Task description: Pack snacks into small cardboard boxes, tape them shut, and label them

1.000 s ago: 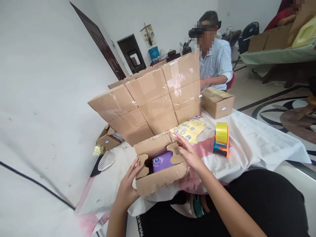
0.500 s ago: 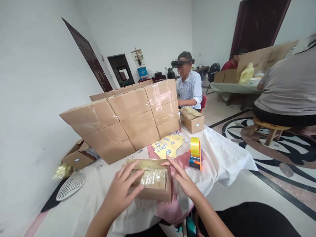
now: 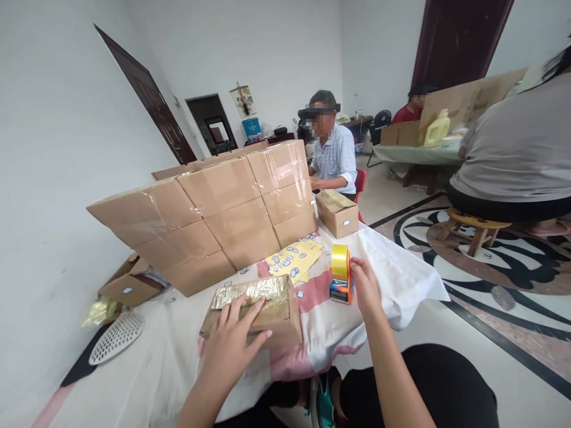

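Note:
My left hand (image 3: 234,339) lies open, fingers spread, on top of a cardboard box (image 3: 281,318). Shiny tape covers part of the box's top. At the right of the box stands a tape dispenser (image 3: 339,273) with a yellow roll and an orange and blue frame. My right hand (image 3: 366,285) has its fingers closed on the right side of that dispenser, which still rests on the cloth. Behind the box lies a yellow sheet (image 3: 294,261) bearing several small white labels.
Stacked cardboard boxes (image 3: 214,220) form a wall across the table. A separate box (image 3: 336,214) stands at their right end. An open box (image 3: 134,285) and a white perforated piece (image 3: 118,337) are at the left. A person (image 3: 334,154) sits beyond the stack; others sit at the right.
My right hand has left the box and moved right to the tape dispenser. My left hand now lies flat on the box, which is turned slightly. The view has shifted a little.

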A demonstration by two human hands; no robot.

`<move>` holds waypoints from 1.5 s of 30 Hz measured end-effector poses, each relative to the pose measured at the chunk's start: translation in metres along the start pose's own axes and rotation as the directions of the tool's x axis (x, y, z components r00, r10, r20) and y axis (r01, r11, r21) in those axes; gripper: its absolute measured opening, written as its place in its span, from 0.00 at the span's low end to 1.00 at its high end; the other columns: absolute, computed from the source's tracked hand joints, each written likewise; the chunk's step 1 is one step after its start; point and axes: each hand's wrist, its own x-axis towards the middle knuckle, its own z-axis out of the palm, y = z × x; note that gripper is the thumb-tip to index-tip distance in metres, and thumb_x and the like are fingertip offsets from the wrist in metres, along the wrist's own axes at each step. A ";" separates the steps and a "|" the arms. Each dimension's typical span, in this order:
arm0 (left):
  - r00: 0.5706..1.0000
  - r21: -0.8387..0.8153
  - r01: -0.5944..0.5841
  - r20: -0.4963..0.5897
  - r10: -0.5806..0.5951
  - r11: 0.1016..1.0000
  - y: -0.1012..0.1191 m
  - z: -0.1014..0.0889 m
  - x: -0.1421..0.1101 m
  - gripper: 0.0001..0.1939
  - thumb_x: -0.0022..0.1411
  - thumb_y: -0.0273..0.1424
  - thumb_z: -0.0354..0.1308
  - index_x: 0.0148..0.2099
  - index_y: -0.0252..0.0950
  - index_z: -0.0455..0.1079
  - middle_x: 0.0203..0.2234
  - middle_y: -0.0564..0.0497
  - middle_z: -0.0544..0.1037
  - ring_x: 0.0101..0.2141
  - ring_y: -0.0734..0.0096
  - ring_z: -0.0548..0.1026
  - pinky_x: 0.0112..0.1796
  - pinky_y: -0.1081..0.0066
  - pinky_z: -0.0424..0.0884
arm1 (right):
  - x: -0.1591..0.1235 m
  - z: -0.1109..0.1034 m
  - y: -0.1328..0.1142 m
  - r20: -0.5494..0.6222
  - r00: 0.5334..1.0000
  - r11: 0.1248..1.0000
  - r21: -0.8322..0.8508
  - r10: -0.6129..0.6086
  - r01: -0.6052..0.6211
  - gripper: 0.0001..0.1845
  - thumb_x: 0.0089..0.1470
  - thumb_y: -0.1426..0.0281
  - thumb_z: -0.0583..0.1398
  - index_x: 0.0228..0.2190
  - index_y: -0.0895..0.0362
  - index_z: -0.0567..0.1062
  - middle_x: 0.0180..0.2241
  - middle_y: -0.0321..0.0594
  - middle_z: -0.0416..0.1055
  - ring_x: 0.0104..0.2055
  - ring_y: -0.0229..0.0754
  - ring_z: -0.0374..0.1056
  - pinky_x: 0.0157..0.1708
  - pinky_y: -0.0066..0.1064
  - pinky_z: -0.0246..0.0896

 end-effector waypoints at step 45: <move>0.986 -0.803 0.166 0.116 -0.124 0.573 0.148 0.065 0.035 0.13 0.67 0.38 0.56 0.38 0.37 0.78 0.41 0.45 0.75 0.46 0.59 0.74 0.49 0.63 0.68 | -0.053 0.015 0.012 0.325 0.946 0.995 0.094 -0.011 -0.020 0.30 0.55 0.40 0.58 0.36 0.53 0.82 0.28 0.44 0.79 0.33 0.54 0.77 0.31 0.41 0.75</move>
